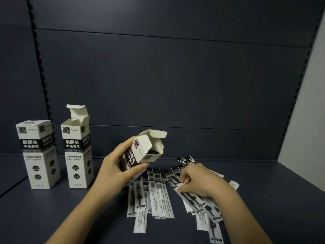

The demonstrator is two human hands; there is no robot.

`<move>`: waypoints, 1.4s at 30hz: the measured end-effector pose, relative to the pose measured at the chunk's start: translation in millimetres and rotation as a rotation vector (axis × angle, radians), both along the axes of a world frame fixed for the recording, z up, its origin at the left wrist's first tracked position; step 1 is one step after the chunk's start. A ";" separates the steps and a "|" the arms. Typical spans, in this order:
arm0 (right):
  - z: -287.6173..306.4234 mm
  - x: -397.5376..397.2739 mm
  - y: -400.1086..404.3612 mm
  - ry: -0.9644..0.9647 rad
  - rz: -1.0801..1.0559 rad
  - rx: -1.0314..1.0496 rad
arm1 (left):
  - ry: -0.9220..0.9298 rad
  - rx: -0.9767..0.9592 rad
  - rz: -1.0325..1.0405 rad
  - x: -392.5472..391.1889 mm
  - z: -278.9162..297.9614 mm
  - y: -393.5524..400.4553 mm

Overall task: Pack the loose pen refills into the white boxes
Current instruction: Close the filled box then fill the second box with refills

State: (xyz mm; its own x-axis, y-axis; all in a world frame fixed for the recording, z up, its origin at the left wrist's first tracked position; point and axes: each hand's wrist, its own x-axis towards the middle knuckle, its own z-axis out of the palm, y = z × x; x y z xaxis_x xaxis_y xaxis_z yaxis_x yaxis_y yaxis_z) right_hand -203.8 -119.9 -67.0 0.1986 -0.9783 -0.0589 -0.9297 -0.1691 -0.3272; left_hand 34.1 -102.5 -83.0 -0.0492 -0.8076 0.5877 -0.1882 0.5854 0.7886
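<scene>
The left hand (121, 164) grips a white box (140, 152) tilted in the air, its open mouth turned up and to the right, toward the right hand (198, 182). Dark refill ends show inside the mouth, so it looks already partly filled. The right hand is the nearer one to the loose pen refills (158, 196), which lie fanned out on the dark shelf (263, 199) directly under and around it. Its fingers (184, 180) are curled and pinch the upper part of one wrapped refill, whose long axis runs from upper left to lower right (roughly in line with the box's tilt). The box mouth lies up and to the left of that pinch, near but apart.

Two more boxes stand upright at left: a closed box (37, 154) and an open box (77, 155) with its flap raised. The right palm hides several refills, and the count cannot be told.
</scene>
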 end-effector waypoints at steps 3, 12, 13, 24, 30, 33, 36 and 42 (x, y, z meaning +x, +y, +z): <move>-0.9 3.7 1.1 0.066 -0.032 0.027 | -0.002 -0.001 -0.001 0.3 -0.4 -0.5; 2.1 7.5 1.1 -0.067 -0.160 -0.068 | 0.007 0.003 0.004 0.7 -0.2 -1.1; 2.1 6.1 -0.3 -0.119 -0.167 -0.094 | 0.006 0.003 0.005 1.2 -0.3 -1.3; 9.4 -3.6 2.4 -0.457 -0.161 -0.226 | 0.016 0.004 0.012 0.7 1.0 0.7; 15.7 -6.2 3.9 -0.637 -0.122 -0.298 | 0.019 0.008 0.015 0.2 1.5 1.1; 24.4 -4.5 13.0 -0.831 0.037 -0.239 | 0.020 0.010 0.012 -0.1 1.5 0.7; 30.5 -1.8 20.8 -0.904 0.194 -0.223 | 0.018 0.007 0.015 0.5 1.0 -0.5; 32.2 6.0 30.2 -1.193 0.441 -0.223 | 0.000 -0.003 0.014 -0.4 1.1 -0.4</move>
State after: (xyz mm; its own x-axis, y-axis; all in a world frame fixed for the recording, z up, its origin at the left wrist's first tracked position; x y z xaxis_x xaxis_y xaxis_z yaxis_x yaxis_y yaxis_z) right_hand -197.8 -89.6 -34.9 0.3220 -0.7826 0.5327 0.0642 -0.5434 -0.8370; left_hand 33.7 -102.8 -81.9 -0.0383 -0.8064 0.5901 -0.1964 0.5851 0.7868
